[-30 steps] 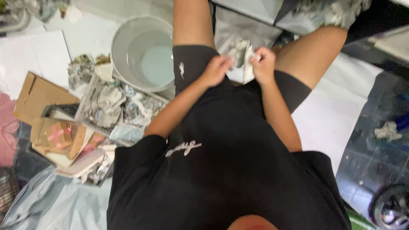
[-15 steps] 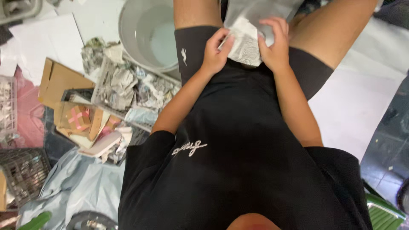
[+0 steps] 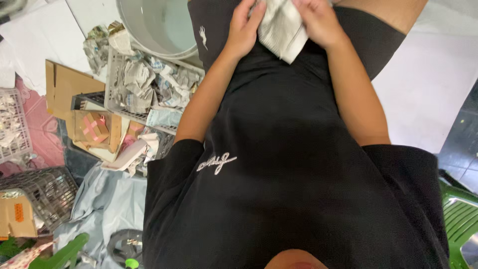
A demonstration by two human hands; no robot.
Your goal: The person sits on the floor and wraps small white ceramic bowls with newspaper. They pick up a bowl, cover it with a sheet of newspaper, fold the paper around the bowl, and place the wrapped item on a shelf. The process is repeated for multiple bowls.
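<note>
Hands now nearer the lap's top edge; left hand [image 3: 242,31] and right hand [image 3: 318,22] fingers pinch folded newspaper [image 3: 283,31].

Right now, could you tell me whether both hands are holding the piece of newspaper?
Yes, the left hand and the right hand each grip a side of the folded newspaper piece over the lap.

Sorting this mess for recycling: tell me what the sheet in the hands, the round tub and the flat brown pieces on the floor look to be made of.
Sheet between left hand and right hand: thin matt newsprint, grey with fine print, creased.
Round tub: probably plastic, with a smooth pale grey wall and a slight sheen.
Flat brown pieces: cardboard, dull tan, stiff with straight cut edges.
</note>
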